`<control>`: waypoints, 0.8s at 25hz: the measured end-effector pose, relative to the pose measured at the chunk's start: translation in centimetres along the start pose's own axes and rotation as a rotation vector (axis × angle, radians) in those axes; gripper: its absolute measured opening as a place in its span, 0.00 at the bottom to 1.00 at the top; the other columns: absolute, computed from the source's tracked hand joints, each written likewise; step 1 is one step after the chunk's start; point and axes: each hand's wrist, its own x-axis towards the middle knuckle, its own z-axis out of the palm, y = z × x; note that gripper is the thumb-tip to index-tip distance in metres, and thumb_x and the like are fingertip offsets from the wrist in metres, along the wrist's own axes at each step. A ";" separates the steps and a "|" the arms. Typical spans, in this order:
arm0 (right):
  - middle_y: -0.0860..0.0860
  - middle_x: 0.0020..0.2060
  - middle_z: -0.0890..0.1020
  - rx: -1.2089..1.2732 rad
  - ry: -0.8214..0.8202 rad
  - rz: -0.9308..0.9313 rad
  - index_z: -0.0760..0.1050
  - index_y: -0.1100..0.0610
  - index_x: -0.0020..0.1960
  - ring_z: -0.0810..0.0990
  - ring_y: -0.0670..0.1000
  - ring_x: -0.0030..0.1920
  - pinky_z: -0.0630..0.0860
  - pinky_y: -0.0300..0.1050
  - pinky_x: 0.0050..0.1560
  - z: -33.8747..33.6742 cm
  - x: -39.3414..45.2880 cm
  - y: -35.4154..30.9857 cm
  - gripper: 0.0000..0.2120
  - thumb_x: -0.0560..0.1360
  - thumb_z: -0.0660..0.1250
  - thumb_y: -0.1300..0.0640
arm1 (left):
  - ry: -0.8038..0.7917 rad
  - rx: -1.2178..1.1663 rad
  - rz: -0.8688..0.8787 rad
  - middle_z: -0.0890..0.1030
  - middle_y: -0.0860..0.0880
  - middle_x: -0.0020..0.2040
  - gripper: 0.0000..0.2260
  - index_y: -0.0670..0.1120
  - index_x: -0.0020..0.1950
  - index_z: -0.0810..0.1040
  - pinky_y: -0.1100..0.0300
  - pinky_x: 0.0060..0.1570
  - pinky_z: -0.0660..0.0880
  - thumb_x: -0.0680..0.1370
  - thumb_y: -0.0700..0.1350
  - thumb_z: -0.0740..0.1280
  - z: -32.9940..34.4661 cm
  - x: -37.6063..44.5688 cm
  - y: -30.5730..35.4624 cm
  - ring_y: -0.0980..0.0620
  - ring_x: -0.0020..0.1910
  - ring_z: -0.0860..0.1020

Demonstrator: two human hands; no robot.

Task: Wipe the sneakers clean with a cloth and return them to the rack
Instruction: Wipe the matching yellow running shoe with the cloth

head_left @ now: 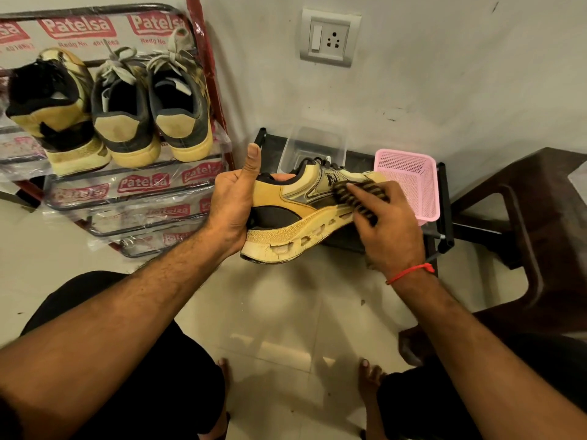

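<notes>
Person is sitting w/ 1 yellow sneaker (pixel 295 214) held up in front, above the tiled floor (pixel 286 312). Left hand (pixel 233 204) is gripping the heel end, fingers wrapped round behind it, thumb sticking straight up. Right hand (pixel 389 233) is holding a dark brush (pixel 359 198) w/ fingers curled over its back, bristles pressing on the sneaker's side near the toe. Red thread is tied round the right wrist.

On the rack (pixel 203 74) at left, top shelf is carrying 3 shoes, heels facing out: 1 yellow and black sneaker (pixel 54 115) matching the held one, plus 2 grey and tan ones (pixel 124 122) (pixel 181 109) side by side, touching. Rack shelves are wrapped in plastic w/ red printed labels.

Behind the held sneaker there's a low dark stand (pixel 444 201) w/ 1 clear plastic container (pixel 314 144) and 1 pink basket (pixel 409 182) sitting on it, near each other. 1 dark brown plastic chair (pixel 540 217) is at right. 1 switch/socket plate (pixel 328 38) on the wall. Can't spot a cloth in view
</notes>
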 end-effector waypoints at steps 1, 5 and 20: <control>0.55 0.63 0.73 0.005 0.005 0.064 0.75 0.50 0.71 0.76 0.55 0.59 0.81 0.57 0.56 0.0 -0.2 -0.2 0.22 0.77 0.70 0.56 | 0.001 -0.009 0.004 0.86 0.34 0.48 0.32 0.39 0.46 0.87 0.36 0.55 0.81 0.69 0.69 0.66 0.0 0.1 -0.1 0.34 0.48 0.84; 0.56 0.60 0.77 0.006 -0.049 -0.337 0.76 0.51 0.70 0.79 0.54 0.54 0.83 0.48 0.44 1.2 -4.1 -7.1 0.23 0.76 0.68 0.51 | -0.033 0.014 0.021 0.81 0.26 0.53 0.45 0.30 0.52 0.82 0.37 0.56 0.79 0.64 0.74 0.70 0.0 0.2 -0.8 0.29 0.48 0.81; 0.56 0.58 0.77 -0.138 -0.005 -0.216 0.78 0.49 0.68 0.79 0.58 0.52 0.82 0.51 0.41 0.0 -0.7 -3.4 0.20 0.77 0.64 0.50 | -0.103 0.067 -0.046 0.85 0.37 0.44 0.37 0.36 0.45 0.85 0.46 0.51 0.81 0.65 0.72 0.69 0.6 -0.5 -0.7 0.41 0.42 0.82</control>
